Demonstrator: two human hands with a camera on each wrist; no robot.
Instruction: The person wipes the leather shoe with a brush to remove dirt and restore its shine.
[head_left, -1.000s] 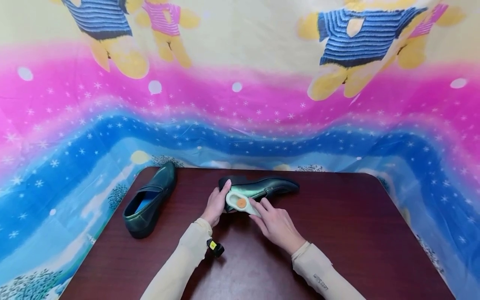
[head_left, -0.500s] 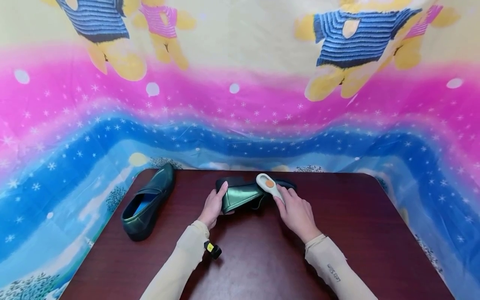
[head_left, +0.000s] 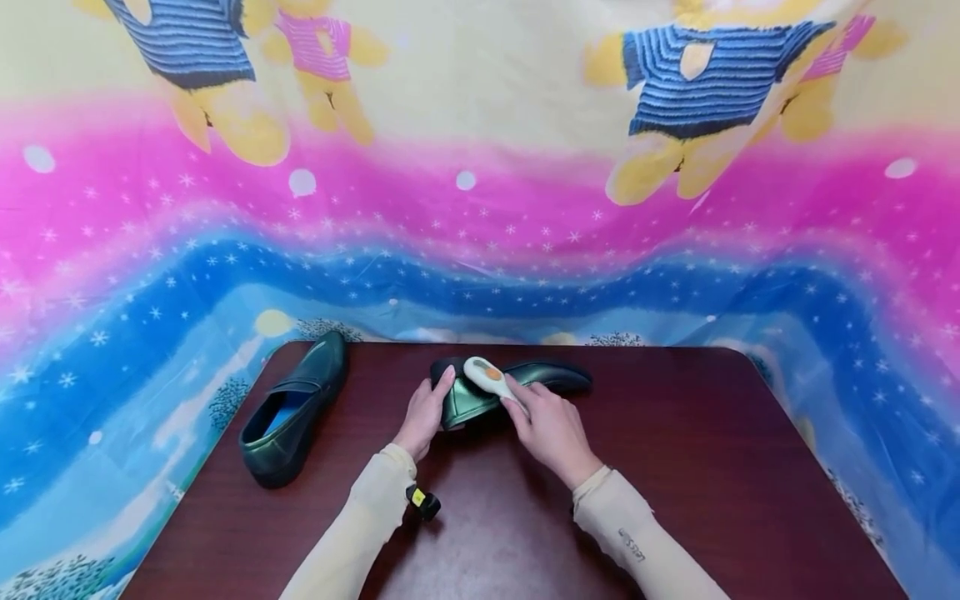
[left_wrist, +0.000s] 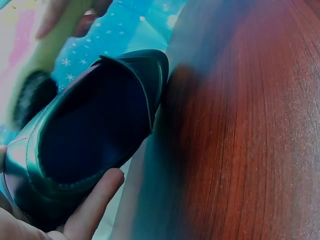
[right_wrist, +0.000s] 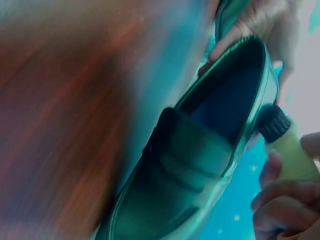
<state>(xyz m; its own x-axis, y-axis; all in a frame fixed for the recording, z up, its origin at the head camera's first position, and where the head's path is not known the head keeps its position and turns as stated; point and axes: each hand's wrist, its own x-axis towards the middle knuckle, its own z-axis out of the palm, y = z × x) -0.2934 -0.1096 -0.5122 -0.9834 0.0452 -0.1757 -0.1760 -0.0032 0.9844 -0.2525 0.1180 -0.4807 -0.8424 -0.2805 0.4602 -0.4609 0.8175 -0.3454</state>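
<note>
A dark green leather loafer (head_left: 551, 375) lies turned on its side near the table's back, toe to the right. My left hand (head_left: 424, 417) grips its heel; in the left wrist view the thumb or a finger lies along the opening's rim. My right hand (head_left: 553, 429) holds a pale shoe brush (head_left: 486, 374) with an orange spot on its back. Its dark bristles (right_wrist: 274, 124) meet the loafer's side near the heel in the right wrist view. The loafer's opening (left_wrist: 95, 125) shows a dark inside.
A matching loafer (head_left: 300, 408) with a blue insole stands upright at the table's left edge. The dark red wooden table (head_left: 675, 467) ends at a printed cloth backdrop (head_left: 480, 217). A small black device (head_left: 423, 502) sits on the left wrist.
My right hand swept the brush from the heel rightward toward the toe, then back left to the loafer's rear side. The left hand keeps its grip on the heel.
</note>
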